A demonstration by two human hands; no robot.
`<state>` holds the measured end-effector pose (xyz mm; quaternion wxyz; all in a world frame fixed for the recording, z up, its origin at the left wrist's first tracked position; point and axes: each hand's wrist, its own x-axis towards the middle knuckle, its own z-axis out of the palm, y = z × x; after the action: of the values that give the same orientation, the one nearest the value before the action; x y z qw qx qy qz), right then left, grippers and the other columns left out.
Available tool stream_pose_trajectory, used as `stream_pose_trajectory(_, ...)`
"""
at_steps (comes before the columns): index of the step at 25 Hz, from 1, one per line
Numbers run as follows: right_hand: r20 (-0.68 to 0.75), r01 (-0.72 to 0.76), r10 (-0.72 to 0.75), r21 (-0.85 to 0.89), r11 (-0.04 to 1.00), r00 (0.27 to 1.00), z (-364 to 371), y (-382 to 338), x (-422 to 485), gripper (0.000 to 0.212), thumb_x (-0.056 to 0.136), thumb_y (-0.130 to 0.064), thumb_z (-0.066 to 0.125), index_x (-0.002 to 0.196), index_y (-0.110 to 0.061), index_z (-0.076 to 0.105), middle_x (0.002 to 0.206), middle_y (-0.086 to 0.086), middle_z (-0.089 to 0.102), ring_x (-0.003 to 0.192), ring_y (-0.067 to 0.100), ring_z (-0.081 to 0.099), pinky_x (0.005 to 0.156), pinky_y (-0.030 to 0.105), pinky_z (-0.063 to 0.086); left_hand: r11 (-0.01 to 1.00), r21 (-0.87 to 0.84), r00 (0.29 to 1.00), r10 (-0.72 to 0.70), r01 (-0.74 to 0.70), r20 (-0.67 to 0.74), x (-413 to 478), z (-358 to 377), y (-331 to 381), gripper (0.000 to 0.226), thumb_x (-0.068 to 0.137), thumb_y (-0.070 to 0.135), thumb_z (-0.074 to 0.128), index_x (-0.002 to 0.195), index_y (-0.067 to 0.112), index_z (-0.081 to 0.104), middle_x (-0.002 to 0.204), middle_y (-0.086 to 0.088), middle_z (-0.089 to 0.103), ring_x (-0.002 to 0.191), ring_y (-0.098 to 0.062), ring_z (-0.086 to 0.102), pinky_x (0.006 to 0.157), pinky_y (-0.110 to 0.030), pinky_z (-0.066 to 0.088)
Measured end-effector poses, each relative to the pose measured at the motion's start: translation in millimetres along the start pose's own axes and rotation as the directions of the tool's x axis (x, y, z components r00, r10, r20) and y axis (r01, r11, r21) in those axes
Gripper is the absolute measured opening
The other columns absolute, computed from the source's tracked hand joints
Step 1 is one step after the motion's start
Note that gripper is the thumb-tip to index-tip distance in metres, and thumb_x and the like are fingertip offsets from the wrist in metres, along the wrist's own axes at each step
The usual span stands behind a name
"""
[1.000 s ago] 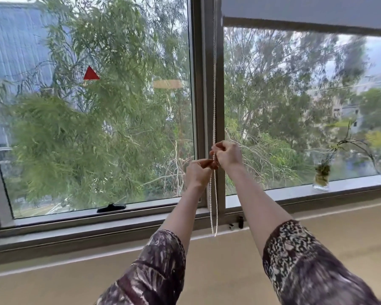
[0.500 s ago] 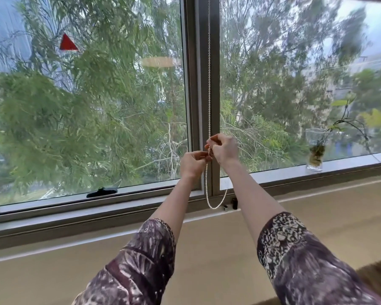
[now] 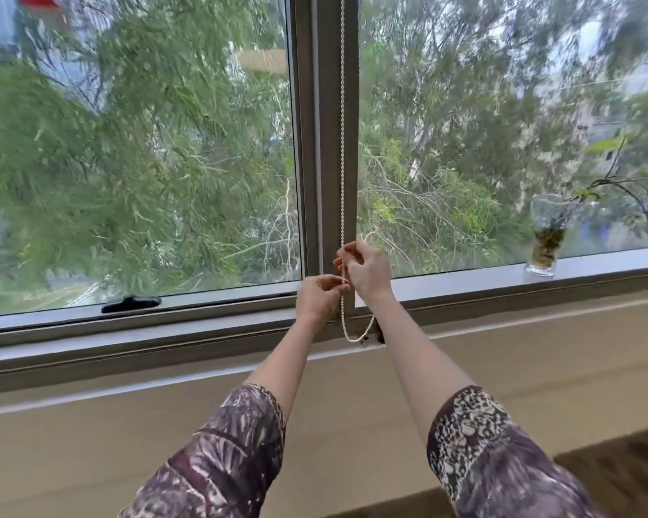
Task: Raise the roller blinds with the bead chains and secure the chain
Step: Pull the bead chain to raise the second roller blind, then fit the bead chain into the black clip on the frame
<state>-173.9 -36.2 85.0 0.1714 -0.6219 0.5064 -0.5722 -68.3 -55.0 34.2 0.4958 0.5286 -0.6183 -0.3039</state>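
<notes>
- Two bare window panes flank the grey mullion, with no blind fabric left in view, where a second ago its hem crossed the right pane.
- A glass vase of cuttings stands on the sill, well apart from the hands.
- The white bead chain hangs taut down the mullion; its loop, previously hanging slack, now curves to a small clip at the frame's foot.
- Light, limp and likely slippery, the chain is best pinched between beads.
- The right hand pinches the chain above; the left hand pinches it just below.
</notes>
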Motion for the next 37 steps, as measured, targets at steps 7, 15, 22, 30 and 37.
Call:
stream_pose_trajectory(7,0.067,-0.046,0.043,0.042,0.998,0.997,1,50,12,0.013,0.091,-0.012,0.059,0.09,-0.001,0.066,0.083,0.014,0.073,0.079,0.027,0.07,0.079,0.044,0.057,0.996,0.075,0.999,-0.048,0.048,-0.006,16,29,-29,0.015,0.077,0.022,0.079,0.091,0.016,0.079,0.088,-0.006,0.078,0.074,-0.014,0.067,0.067,-0.027,0.051)
stream_pose_trajectory(15,0.083,-0.138,0.134,0.038,0.99,0.988,19,95,10,0.011,0.091,-0.014,0.059,0.087,-0.006,0.066,0.081,0.011,0.073,0.074,0.024,0.067,0.073,0.036,0.054,0.993,0.054,0.993,-0.111,0.109,0.042,28,46,-71,0.01,0.078,0.017,0.077,0.087,0.014,0.077,0.089,-0.007,0.078,0.076,-0.01,0.066,0.074,-0.027,0.049)
stream_pose_trajectory(22,0.068,-0.194,0.191,0.042,0.98,0.979,43,124,18,0.009,0.09,-0.012,0.06,0.084,-0.008,0.065,0.078,0.01,0.072,0.068,0.021,0.065,0.066,0.028,0.051,0.991,0.063,0.985,-0.122,0.115,0.123,49,46,-103,0.009,0.078,0.016,0.077,0.086,0.013,0.078,0.087,-0.006,0.078,0.077,-0.011,0.068,0.078,-0.029,0.052)
stream_pose_trajectory(30,0.076,-0.289,0.283,0.084,0.954,0.956,74,154,25,0.008,0.091,-0.012,0.059,0.086,-0.009,0.064,0.079,0.011,0.072,0.072,0.022,0.067,0.063,0.025,0.054,0.976,0.162,0.964,-0.177,0.146,0.2,67,46,-144,0.014,0.08,0.023,0.075,0.093,0.018,0.078,0.097,-0.004,0.077,0.094,-0.017,0.071,0.089,-0.033,0.053)
stream_pose_trajectory(37,0.055,-0.346,0.343,0.081,0.935,0.938,84,174,15,0.008,0.091,-0.013,0.059,0.085,-0.013,0.063,0.074,0.003,0.071,0.068,0.012,0.065,0.06,0.02,0.055,0.973,0.199,0.953,-0.17,0.121,0.251,70,61,-163,0.008,0.079,0.027,0.073,0.085,0.023,0.077,0.087,0.002,0.078,0.089,-0.017,0.07,0.077,-0.03,0.051)
